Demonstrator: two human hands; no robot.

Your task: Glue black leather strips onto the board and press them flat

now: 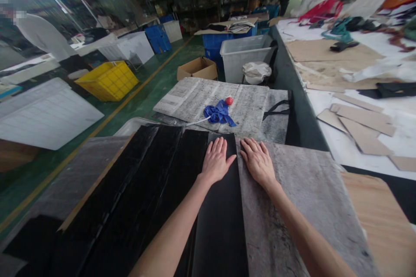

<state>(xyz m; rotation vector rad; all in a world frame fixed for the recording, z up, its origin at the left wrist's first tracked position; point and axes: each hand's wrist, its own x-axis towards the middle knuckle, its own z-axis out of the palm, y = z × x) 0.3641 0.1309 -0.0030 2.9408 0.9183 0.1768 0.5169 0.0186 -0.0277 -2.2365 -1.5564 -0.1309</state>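
Observation:
My left hand [216,161] lies flat on a long black strip [224,216], its fingers stretched out and the thumb spread to the right. My right hand [256,161] rests with its fingers apart on the worn grey board [292,181], just beyond the strip's right edge. Neither hand holds anything. To the left of the strip, several black panels [130,194] with a slight sheen lie side by side, their near ends running out of view. Whether they are leather or another sheet material I cannot tell.
Ahead lies another grey board [185,95] with a blue cloth [220,113] and a red ball-like object [229,101]. At right, a long table [357,164] bears cardboard pieces. A yellow basket [108,80], a grey bin [245,54] and a person [45,37] are farther off.

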